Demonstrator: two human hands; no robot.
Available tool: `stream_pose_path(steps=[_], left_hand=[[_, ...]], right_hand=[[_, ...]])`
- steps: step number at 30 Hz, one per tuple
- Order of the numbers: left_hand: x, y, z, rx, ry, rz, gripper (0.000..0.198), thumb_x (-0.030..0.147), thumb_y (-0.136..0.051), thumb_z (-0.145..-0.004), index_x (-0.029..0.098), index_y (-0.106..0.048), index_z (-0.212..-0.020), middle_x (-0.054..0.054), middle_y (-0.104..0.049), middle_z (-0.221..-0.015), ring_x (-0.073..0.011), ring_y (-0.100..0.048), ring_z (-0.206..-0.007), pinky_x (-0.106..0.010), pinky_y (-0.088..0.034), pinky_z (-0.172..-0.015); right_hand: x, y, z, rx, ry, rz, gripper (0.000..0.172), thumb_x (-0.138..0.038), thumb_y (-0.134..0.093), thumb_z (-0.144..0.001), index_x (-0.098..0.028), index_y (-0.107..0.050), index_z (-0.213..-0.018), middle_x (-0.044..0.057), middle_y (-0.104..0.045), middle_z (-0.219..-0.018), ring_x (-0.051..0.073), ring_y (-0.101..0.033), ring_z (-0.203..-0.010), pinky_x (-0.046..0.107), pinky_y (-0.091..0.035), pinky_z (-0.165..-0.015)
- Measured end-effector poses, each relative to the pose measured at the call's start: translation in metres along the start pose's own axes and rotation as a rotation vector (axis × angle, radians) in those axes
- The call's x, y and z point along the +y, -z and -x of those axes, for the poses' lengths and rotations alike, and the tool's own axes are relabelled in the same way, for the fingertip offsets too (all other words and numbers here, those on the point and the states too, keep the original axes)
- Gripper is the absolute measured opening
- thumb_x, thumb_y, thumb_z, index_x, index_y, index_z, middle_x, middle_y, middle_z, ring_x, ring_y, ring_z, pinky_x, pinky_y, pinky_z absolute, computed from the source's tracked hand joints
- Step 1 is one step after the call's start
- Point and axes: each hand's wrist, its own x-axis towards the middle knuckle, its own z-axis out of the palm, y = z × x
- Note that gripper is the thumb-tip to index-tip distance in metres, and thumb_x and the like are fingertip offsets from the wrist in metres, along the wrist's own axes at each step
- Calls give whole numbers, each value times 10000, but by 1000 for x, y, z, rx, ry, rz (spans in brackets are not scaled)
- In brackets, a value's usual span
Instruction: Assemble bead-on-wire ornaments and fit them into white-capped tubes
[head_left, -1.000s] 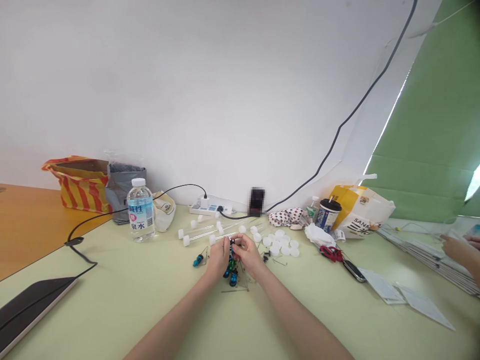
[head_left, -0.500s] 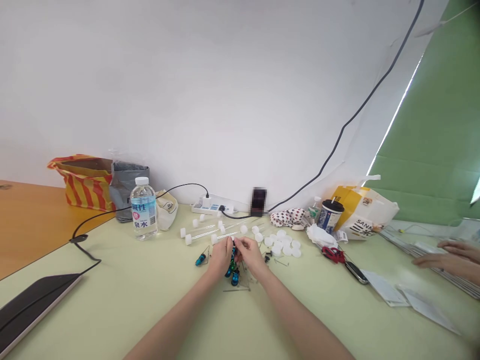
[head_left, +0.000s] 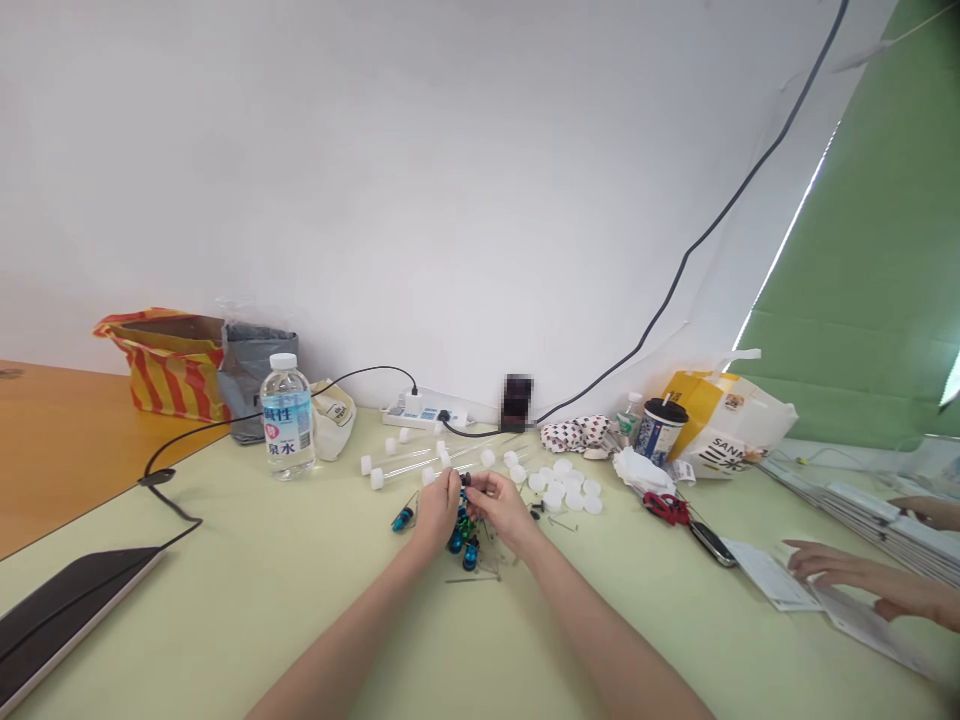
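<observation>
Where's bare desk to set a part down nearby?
Bare desk lies between the left forearm and right forearm, and left of the left hand toward the water bottle and black tablet. Crowded: around the right hand, among blue-green components, white caps and clear tubes.

One left hand (head_left: 439, 505), one right hand (head_left: 501, 503), two co-worker's hands (head_left: 840, 570), three blue parts (head_left: 455, 543), one water bottle (head_left: 286, 425), one cup (head_left: 661, 430), one pair of scissors (head_left: 665, 509), one phone (head_left: 712, 544), one power strip (head_left: 424, 417), one striped bag (head_left: 176, 375)
</observation>
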Motion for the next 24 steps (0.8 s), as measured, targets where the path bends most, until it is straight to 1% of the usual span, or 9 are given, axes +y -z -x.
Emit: stream_pose_path(steps=[2, 5, 9, 11, 14, 17, 20, 22, 24], left_hand=[[1, 1, 0, 3, 7, 6, 294, 354, -275, -835, 215, -369, -594, 30, -411, -510, -132, -403, -485, -241, -307, -505], [3, 0, 1, -18, 24, 18, 290, 377, -305, -825, 214, -364, -593, 39, -399, -505, -126, -390, -484, -234, -297, -497], [5, -1, 2, -33, 50, 86, 294, 408, -328, -816, 212, -374, -602, 43, -405, -505, -126, -402, -491, -236, -312, -498], [5, -1, 3, -54, 70, 168, 285, 425, -349, -810, 211, -402, -630, 44, -426, -508, -128, -422, -493, -235, -331, -498], [5, -1, 3, -63, 107, 277, 289, 454, -379, -802, 208, -439, -663, 46, -451, -509, -126, -441, -487, -230, -351, -493], [4, -1, 3, -37, 127, 318, 310, 465, -404, -794, 197, -455, -648, 41, -459, -513, -122, -442, -487, -225, -353, -484], [4, -1, 3, -17, 112, 331, 317, 453, -414, -795, 187, -471, -633, 34, -472, -533, -112, -428, -490, -213, -346, -473], [3, 0, 3, -8, 99, 334, 317, 448, -421, -794, 183, -484, -631, 31, -479, -543, -108, -427, -493, -208, -343, -468], [3, 0, 3, -22, 94, 329, 322, 457, -422, -793, 183, -495, -640, 29, -492, -546, -111, -444, -495, -210, -350, -470]], right_hand=[[0, 0, 0, 16, 25, -20, 349, -383, -731, -578, -170, -588, -815, -30, -572, -640, 100, -536, -481, 239, -422, -488], [-1, -1, 1, 25, 50, -21, 352, -414, -685, -634, -186, -584, -883, -31, -561, -634, 106, -534, -470, 241, -413, -464], [-1, -1, 1, 58, 96, 33, 354, -489, -625, -679, -175, -575, -836, -29, -543, -606, 99, -501, -432, 229, -369, -411], [0, -2, 1, 69, 92, 44, 356, -486, -636, -668, -174, -567, -824, -23, -556, -632, 94, -492, -425, 226, -357, -405], [0, -4, 2, 62, 82, -2, 320, -431, -654, -666, -184, -559, -846, -23, -558, -664, 88, -495, -450, 224, -369, -440], [-2, -7, 5, 63, 92, -60, 290, -350, -689, -636, -195, -549, -837, -24, -557, -713, 81, -501, -493, 225, -397, -489], [-4, -8, 6, 71, 100, -109, 305, -303, -724, -586, -198, -546, -810, -15, -558, -772, 96, -522, -579, 222, -419, -514], [-4, -8, 5, 71, 77, -144, 308, -331, -718, -599, -194, -554, -822, -6, -560, -772, 114, -536, -627, 225, -429, -516], [-1, -6, 4, 69, 31, -152, 319, -389, -695, -628, -179, -565, -830, 1, -563, -723, 119, -536, -596, 229, -421, -487]])
